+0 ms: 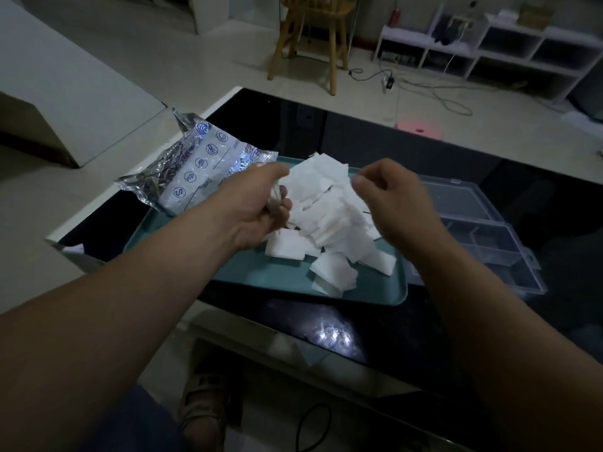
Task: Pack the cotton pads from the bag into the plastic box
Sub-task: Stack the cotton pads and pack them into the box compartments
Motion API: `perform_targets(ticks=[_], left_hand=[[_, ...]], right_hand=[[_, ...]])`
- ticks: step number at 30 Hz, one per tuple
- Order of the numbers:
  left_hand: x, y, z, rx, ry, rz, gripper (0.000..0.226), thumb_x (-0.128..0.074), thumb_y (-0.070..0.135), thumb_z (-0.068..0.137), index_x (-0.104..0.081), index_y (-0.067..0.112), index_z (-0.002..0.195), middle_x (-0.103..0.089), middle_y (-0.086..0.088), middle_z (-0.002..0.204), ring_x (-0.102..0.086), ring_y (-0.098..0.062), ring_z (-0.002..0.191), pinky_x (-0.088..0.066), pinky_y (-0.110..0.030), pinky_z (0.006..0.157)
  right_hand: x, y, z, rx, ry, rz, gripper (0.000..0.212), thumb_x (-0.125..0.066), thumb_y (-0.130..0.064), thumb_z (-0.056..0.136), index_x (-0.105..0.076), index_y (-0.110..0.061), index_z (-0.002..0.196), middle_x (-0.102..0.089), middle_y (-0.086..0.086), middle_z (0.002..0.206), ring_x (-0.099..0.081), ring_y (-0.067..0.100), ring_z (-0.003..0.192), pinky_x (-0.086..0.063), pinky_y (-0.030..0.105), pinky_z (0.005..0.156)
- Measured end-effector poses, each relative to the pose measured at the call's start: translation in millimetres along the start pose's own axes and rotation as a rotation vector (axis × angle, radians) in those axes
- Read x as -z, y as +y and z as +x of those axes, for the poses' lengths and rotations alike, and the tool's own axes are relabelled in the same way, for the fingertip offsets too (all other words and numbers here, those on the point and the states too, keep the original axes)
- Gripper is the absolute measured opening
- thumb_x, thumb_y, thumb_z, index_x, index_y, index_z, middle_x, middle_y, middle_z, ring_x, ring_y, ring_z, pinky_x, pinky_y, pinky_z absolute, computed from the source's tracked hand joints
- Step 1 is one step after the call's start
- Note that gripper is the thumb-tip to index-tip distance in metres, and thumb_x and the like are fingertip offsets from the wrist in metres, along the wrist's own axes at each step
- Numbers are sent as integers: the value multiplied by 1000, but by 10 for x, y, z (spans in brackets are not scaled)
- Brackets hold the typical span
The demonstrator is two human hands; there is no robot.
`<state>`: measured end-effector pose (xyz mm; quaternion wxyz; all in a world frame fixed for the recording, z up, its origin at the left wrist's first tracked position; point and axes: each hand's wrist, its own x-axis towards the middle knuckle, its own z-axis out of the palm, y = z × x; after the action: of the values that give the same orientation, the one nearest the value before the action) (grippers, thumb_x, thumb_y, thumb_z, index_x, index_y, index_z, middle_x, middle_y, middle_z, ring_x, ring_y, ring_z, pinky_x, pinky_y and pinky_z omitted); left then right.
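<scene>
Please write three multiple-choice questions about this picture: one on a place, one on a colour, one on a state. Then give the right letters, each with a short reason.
1. The pile of cotton pads lies: A on the tray; B under the tray; C beside the tray.
2. The tray is: A red; B teal; C yellow.
3. The plastic box is: A open; B shut; C upside down.

Answers: 1 A, the pads are heaped on the tray's surface. 2 B, its bare rim is teal. 3 A, nothing covers its inside.

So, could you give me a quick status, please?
Left grip pinching pads; right grip curled, contents unclear. Pile on tray, box looks empty. Nothing blocking.
</scene>
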<state>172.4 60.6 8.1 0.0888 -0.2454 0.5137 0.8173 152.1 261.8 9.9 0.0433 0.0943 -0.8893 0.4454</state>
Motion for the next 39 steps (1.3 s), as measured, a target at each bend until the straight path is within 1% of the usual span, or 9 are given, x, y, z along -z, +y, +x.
perform_targets(ticks=[3, 6, 9, 16, 24, 30, 35, 37, 39], left_hand=[[37, 15, 32, -25, 61, 24, 13, -66, 24, 96, -53, 21, 99, -44, 1, 72, -41, -7, 43, -26, -15, 35], [10, -12, 34, -19, 64, 39, 10, -62, 19, 96, -54, 19, 102, -46, 0, 72, -42, -8, 45, -26, -16, 37], [-11, -30, 48, -26, 52, 61, 10, -60, 18, 96, -54, 17, 103, -50, 0, 71, -42, -10, 46, -25, -17, 38], [-3, -50, 46, -31, 61, 123, 6, -59, 19, 96, -57, 17, 101, -54, -1, 74, -43, -10, 47, -26, -18, 40], [-14, -56, 32, -38, 63, 139, 6, -59, 19, 96, -58, 16, 101, -56, -2, 77, -44, -10, 46, -27, -19, 40], [-27, -70, -5, -78, 75, 167, 7, -59, 18, 96, -57, 18, 103, -57, -3, 81, -45, -11, 50, -29, -19, 44], [-64, -134, -7, -132, 63, 249, 9, -57, 17, 97, -55, 19, 105, -57, -5, 83, -45, -12, 52, -33, -21, 45], [-85, -185, -10, -162, 45, 306, 9, -57, 16, 97, -57, 19, 106, -58, -5, 85, -49, -14, 55, -38, -21, 46], [-115, -249, -31, -172, 10, 332, 6, -56, 16, 99, -56, 19, 104, -58, -5, 84, -53, -15, 58, -42, -23, 49]], right_hand=[[-45, 135, 62, 13, -70, -259, 14, -61, -27, 102, -73, -24, 110, -72, -10, 107, -65, 7, 91, -53, 29, 79], [-219, 133, -2, 108, -211, -449, 30, -68, -39, 96, -69, -31, 125, -65, -5, 123, -59, 17, 112, -51, 42, 98], [-339, 65, -52, 240, -252, -694, 49, -69, -48, 89, -59, -37, 136, -54, -5, 139, -46, 23, 128, -39, 48, 107], [-528, 84, -65, 271, -233, -796, 46, -59, -52, 90, -59, -35, 133, -57, -2, 133, -47, 25, 126, -33, 50, 106], [-544, 101, -58, 272, -150, -711, 17, -59, -44, 96, -69, -34, 106, -62, -4, 114, -54, 24, 114, -37, 49, 102], [-515, 128, -13, 274, -56, -620, 16, -57, -36, 102, -70, -27, 100, -65, -4, 107, -56, 20, 102, -44, 45, 97], [-392, 72, 42, 182, 113, -321, 13, -60, -31, 103, -67, -22, 97, -61, -9, 97, -56, 13, 91, -45, 32, 81], [-330, 25, 47, 84, 124, -165, 15, -58, -31, 105, -66, -21, 97, -61, -13, 87, -57, 5, 79, -43, 25, 69], [-301, 4, 42, -3, 115, -62, 15, -57, -32, 105, -65, -22, 98, -65, -10, 85, -60, 5, 78, -46, 25, 67]])
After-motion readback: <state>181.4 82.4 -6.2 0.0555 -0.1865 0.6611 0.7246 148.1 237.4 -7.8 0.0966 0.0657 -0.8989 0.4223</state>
